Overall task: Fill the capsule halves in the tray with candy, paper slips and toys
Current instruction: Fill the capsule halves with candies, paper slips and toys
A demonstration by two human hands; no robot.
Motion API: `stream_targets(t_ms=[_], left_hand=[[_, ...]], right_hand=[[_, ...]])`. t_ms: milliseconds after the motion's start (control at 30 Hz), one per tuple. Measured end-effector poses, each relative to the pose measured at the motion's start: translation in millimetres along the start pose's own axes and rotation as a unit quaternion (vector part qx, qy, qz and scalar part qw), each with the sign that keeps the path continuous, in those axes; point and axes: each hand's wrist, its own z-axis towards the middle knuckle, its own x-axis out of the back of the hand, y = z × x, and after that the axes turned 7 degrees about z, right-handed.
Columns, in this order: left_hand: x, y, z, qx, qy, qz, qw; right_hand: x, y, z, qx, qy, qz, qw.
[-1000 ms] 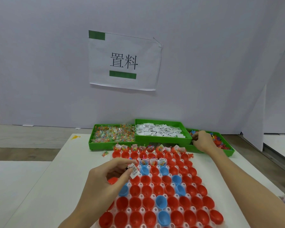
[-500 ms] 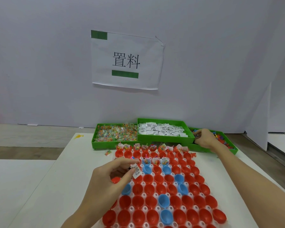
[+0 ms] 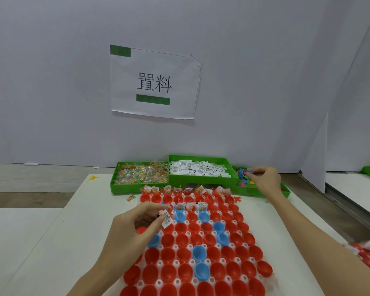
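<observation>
Pinching paper slip (image 3: pixel 166 218), left hand (image 3: pixel 132 233); right hand (image 3: pixel 265 180) in toys (image 3: pixel 244 175)

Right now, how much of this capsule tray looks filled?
Only the far row and three capsules in the third row hold fillings. The left hand pinches a paper slip over the tray; the right hand reaches into the toy bin. The many nearer red and blue halves look empty.

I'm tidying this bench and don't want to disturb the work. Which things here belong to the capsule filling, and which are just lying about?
In use:
capsule tray
candy bin
paper slip bin
toy bin
paper slip pinched in left hand
right hand at the toys

Lying about:
stray candy packet
wall sign
yellow scrap
</observation>
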Motion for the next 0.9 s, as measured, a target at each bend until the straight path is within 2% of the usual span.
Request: stream_targets(t_ms=[233,367,467,533,633,767,833,900], left_hand=[[0.6,-1.1,-0.1,0.003,-0.008,0.024,1.0],[1.6,0.5,1.2,0.017,0.002,0.005,1.0],[0.4,0.5,0.9,0.031,0.002,-0.013,0.999],[-0.5,1.4,0.1,0.038,-0.003,-0.027,0.999],[-1.0,4.1,-0.6,0.044,-0.008,-0.032,0.998],[-2.6,5.5,-2.1,0.045,-0.009,-0.031,0.998],[-3.9,6.3,-3.3,0.043,-0.016,-0.027,0.999],[-4.9,9.0,-4.5,0.041,-0.024,-0.03,0.998]], right_hand=[[-14.5,22.3,1.2,0.004,0.041,-0.059,0.997],[-12.0,8.3,-10.3,0.029,0.086,0.027,0.995],[-3.8,-20.1,-35.1,0.055,0.073,0.116,0.989],[2.3,-45.1,-59.7,0.054,0.013,0.175,0.983],[10.4,-82.4,-108.3,0.062,-0.139,0.207,0.966],[9.2,-117.8,-173.4,0.08,-0.335,0.213,0.914],[2.9,-123.3,-195.8,0.093,-0.36,0.215,0.903],[-2.8,-122.0,-209.5,0.126,-0.349,0.188,0.909]])
